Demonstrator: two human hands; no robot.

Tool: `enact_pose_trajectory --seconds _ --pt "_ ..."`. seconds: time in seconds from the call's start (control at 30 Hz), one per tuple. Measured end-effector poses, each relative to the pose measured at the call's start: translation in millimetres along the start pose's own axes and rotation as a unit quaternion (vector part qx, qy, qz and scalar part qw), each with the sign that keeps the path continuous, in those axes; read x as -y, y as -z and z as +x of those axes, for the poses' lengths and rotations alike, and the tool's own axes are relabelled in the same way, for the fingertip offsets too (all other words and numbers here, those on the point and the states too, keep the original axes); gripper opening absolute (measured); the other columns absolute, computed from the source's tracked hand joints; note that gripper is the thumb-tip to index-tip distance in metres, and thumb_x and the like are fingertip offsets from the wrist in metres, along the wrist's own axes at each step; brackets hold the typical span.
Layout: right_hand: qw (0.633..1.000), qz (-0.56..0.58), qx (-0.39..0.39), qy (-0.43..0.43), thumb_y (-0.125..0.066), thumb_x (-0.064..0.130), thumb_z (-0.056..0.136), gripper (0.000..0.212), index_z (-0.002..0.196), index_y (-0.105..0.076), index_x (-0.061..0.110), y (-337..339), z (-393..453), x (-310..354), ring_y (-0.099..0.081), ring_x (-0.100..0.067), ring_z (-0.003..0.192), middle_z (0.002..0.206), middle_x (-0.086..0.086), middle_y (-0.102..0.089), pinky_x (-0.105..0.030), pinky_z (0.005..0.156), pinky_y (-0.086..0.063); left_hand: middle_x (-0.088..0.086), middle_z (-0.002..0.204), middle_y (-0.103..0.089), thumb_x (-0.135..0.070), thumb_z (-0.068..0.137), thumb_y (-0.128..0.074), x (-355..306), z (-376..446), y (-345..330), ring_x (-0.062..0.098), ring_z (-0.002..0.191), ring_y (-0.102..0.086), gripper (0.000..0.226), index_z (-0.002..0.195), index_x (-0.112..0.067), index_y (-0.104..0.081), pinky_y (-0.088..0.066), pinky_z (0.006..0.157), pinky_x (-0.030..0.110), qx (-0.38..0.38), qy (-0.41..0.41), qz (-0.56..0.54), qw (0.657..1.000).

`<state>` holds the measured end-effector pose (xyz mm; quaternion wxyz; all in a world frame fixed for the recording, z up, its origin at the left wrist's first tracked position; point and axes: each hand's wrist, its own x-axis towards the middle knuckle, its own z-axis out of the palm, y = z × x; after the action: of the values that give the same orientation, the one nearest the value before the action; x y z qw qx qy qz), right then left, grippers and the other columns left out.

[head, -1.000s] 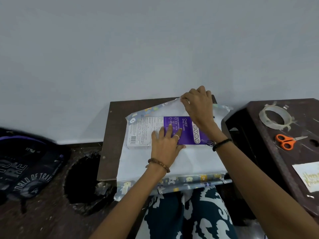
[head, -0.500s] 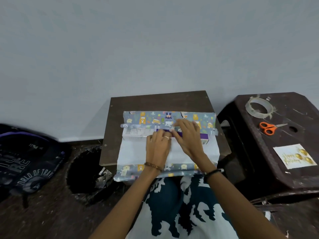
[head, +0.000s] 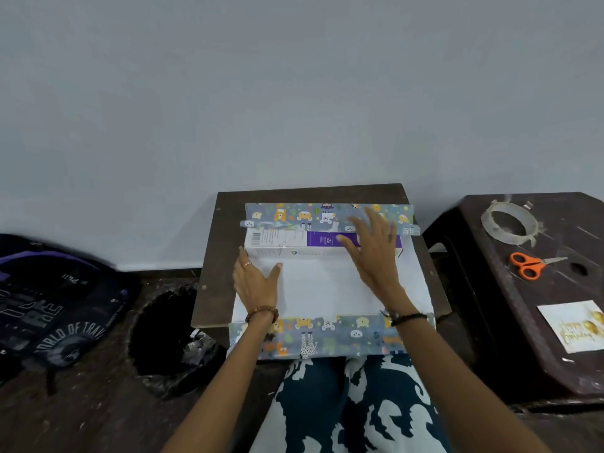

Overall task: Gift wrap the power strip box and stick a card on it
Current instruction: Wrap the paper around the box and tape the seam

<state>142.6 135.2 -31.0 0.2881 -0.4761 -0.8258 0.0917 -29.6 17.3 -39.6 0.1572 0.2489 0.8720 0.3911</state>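
The white and purple power strip box [head: 281, 239] lies on the wrapping paper [head: 327, 289] on a small brown table [head: 228, 204]. The paper's far patterned flap [head: 294, 215] is folded over the box's far half. My right hand [head: 372, 250] lies flat with spread fingers on the box's right part. My left hand [head: 256, 282] rests flat on the paper's white inside, just in front of the box's left end. The paper's near patterned edge [head: 333, 335] hangs over the table's front. A greeting card [head: 575, 325] lies on the dark stool at the right.
A dark stool [head: 490, 289] at the right bears a clear tape roll [head: 510, 223] and orange scissors [head: 529, 264]. A black-lined bin [head: 163, 328] stands left of the table, a dark backpack [head: 49, 305] farther left. A plain wall rises behind.
The far flap came down over the box. Both hands then slid apart from the box's middle: the left down onto the white paper at the left, the right across the box's right part.
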Motion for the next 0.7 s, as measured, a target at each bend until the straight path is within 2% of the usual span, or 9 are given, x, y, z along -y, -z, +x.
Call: enact_pose_trajectory --seconds 0.07,0.13,0.2,0.23,0.37,0.5,0.7 --pt "0.987 0.064 -0.112 -0.099 -0.044 0.041 0.093 0.043 0.128 -0.047 0.016 4 -19 2 -0.033 -0.027 0.130 0.139 -0.012 -0.041 -0.047 0.110 -0.024 0.018 0.146 -0.032 -0.028 0.080 -0.070 2 0 -3 0.035 0.135 -0.028 0.084 0.145 -0.005 -0.022 -0.025 0.109 0.047 -0.005 -0.006 0.009 1.000" --pt "0.944 0.138 -0.197 -0.227 -0.046 0.030 0.092 0.045 0.132 -0.042 0.009 8 -34 5 -0.036 -0.028 0.122 0.134 -0.015 -0.042 -0.045 0.101 -0.037 0.018 0.146 -0.033 -0.029 0.081 -0.069 4 0 -4 0.034 0.135 -0.028 0.083 0.145 -0.005 -0.023 -0.025 0.109 0.046 -0.014 -0.012 0.019 1.000" --pt "0.897 0.194 -0.228 -0.325 -0.049 0.026 0.092 0.048 0.134 -0.038 0.005 9 -42 3 -0.036 -0.028 0.118 0.131 -0.015 -0.042 -0.045 0.097 -0.040 0.017 0.146 -0.033 -0.030 0.082 -0.068 5 -1 -5 0.033 0.136 -0.027 0.082 0.145 -0.005 -0.023 -0.024 0.110 0.045 -0.019 -0.015 0.029 0.999" --pt "0.887 0.212 -0.223 -0.346 -0.051 0.024 0.093 0.050 0.135 -0.035 0.005 9 -45 1 -0.036 -0.027 0.119 0.131 -0.013 -0.044 -0.046 0.097 -0.040 0.017 0.146 -0.033 -0.030 0.082 -0.068 5 -2 -5 0.033 0.136 -0.027 0.082 0.145 -0.005 -0.022 -0.023 0.110 0.044 -0.020 -0.018 0.032 0.999" --pt "0.885 0.254 -0.166 -0.353 -0.055 0.010 0.090 0.059 0.141 -0.026 0.009 13 -53 -5 -0.036 -0.023 0.123 0.129 -0.008 -0.049 -0.044 0.096 -0.042 0.015 0.146 -0.033 -0.029 0.083 -0.066 6 -3 -5 0.031 0.137 -0.026 0.075 0.143 -0.008 -0.027 -0.022 0.110 0.044 -0.019 -0.041 0.044 0.998" --pt "0.882 0.260 -0.165 -0.357 -0.052 0.002 0.090 0.054 0.139 -0.030 0.010 15 -53 -9 -0.038 -0.021 0.125 0.130 -0.008 -0.048 -0.041 0.095 -0.043 0.014 0.148 -0.030 -0.029 0.086 -0.062 5 -5 -5 0.031 0.138 -0.023 0.068 0.143 -0.012 -0.029 -0.020 0.112 0.044 -0.007 -0.053 0.072 0.996" --pt "0.897 0.227 -0.164 -0.341 -0.055 0.001 0.089 0.052 0.137 -0.035 0.006 10 -54 -11 -0.041 -0.027 0.123 0.131 -0.013 -0.046 -0.043 0.096 -0.044 0.015 0.148 -0.029 -0.029 0.086 -0.063 6 -6 -6 0.031 0.138 -0.023 0.070 0.144 -0.011 -0.028 -0.020 0.112 0.044 -0.002 -0.049 0.075 0.996"
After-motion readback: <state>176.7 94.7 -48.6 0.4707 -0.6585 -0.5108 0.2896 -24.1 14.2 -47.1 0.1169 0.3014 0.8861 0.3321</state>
